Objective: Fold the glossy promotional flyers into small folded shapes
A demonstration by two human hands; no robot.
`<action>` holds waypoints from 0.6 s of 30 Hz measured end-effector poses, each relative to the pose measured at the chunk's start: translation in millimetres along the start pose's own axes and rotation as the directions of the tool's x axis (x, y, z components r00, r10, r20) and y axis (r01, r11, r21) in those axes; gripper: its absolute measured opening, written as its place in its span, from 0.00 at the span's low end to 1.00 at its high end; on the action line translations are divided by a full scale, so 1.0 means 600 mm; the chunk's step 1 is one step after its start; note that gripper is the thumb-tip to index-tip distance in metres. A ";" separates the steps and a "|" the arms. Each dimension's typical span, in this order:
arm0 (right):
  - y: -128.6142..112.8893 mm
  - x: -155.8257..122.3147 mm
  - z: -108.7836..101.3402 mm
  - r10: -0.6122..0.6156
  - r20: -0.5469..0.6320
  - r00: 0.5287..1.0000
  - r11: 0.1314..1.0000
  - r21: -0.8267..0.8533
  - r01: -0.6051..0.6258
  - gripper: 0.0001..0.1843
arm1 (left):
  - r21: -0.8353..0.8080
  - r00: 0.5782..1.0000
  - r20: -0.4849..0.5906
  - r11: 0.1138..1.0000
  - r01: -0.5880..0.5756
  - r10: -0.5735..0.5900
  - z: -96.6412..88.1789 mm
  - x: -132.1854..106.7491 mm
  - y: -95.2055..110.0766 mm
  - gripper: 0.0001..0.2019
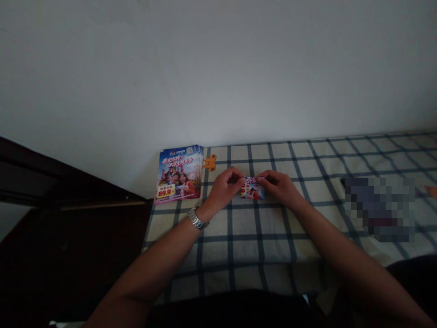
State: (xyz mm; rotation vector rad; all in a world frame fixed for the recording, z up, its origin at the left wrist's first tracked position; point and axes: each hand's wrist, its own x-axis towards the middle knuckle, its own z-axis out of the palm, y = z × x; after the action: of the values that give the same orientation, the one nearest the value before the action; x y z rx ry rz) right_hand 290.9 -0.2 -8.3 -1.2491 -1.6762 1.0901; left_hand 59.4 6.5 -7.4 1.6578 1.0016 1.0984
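Head view, from where I'm standing: the left hand (228, 184) has thumb and fingers pinching the left side of a small folded, glossy blue-and-red paper flyer (253, 190), and the right hand (279, 187) is pinching its upper right side. It's between the far and near edges of a cream cloth surface with dark blue checks (241, 248). Far left corner's got a stack of glossy blue-and-pink paper flyers (178, 175). Silver metal link watch (197, 217) on the left wrist, btw.

Flyer stack (179, 175): printed ppr, smooth-lkg. R of stack: folded flyer (252, 192), also ppr. Under: sheet (242, 223), matt cloth. Behind: wall (239, 68), matt. Nr side: watch (197, 217), shiny metal.
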 end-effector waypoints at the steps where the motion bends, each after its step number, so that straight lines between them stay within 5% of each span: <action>1: -0.001 0.000 0.000 0.004 -0.005 1.000 1.000 -0.002 -0.004 0.18 | 0.006 1.000 0.001 1.000 -0.001 0.001 0.000 0.000 0.000 0.11; 18: -0.007 0.002 0.000 0.032 -0.062 0.998 0.990 0.141 -0.023 0.16 | 0.010 0.998 -0.055 1.000 0.002 -0.002 0.000 -0.006 -0.003 0.09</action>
State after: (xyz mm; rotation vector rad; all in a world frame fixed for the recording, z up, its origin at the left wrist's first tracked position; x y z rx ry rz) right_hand 289.1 0.2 -4.3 -1.2076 -1.5110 1.1521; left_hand 58.2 3.5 -9.8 1.6418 1.0449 1.1448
